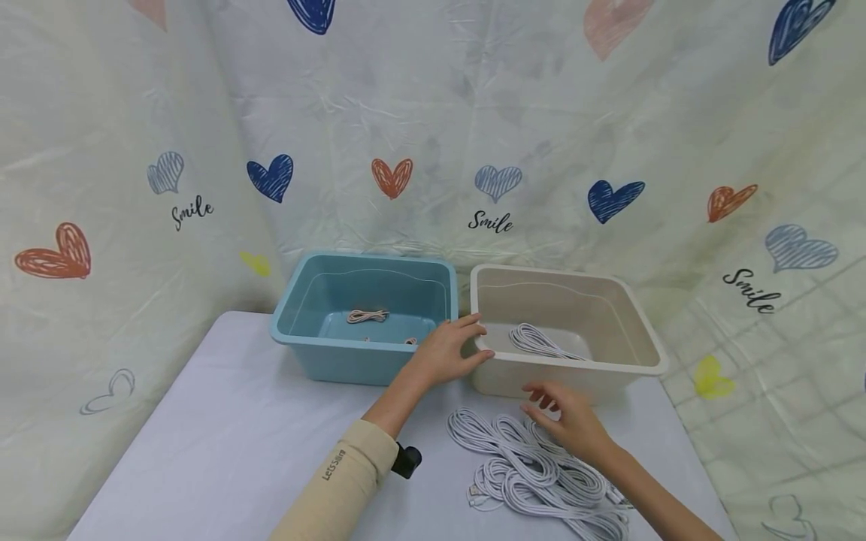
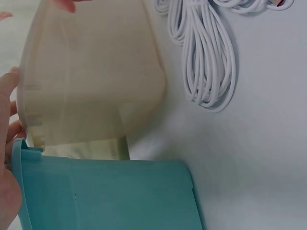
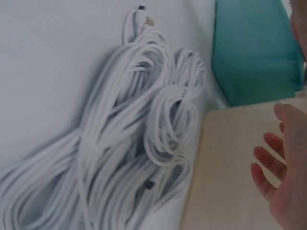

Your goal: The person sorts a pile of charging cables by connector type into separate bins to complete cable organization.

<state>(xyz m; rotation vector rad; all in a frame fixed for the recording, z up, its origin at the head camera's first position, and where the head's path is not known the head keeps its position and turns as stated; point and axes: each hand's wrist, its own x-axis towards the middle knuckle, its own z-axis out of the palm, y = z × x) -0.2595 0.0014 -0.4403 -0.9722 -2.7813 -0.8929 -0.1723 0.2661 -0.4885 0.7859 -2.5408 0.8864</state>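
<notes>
My left hand (image 1: 446, 352) is at the near left corner of the beige bin (image 1: 568, 376). Its fingers (image 2: 8, 86) are spread loosely at the rim and seem to touch it. In front of that bin hangs my right hand (image 1: 570, 421), fingers loosely bent, with nothing in them. Below it lies a pile of bundled white cables (image 1: 517, 451) on the table; a plug end (image 3: 141, 17) shows in the right wrist view. One white cable bundle (image 1: 537, 340) is inside the beige bin. A pinkish cable bundle (image 1: 367, 316) lies in the blue bin (image 1: 338, 357).
The two bins stand side by side along the back of the white-covered table (image 1: 223, 436), with a narrow gap between them. Behind them hangs a curtain (image 1: 433, 113) printed with hearts. Smaller pinkish pieces (image 1: 410, 341) show partly behind the blue bin's near rim.
</notes>
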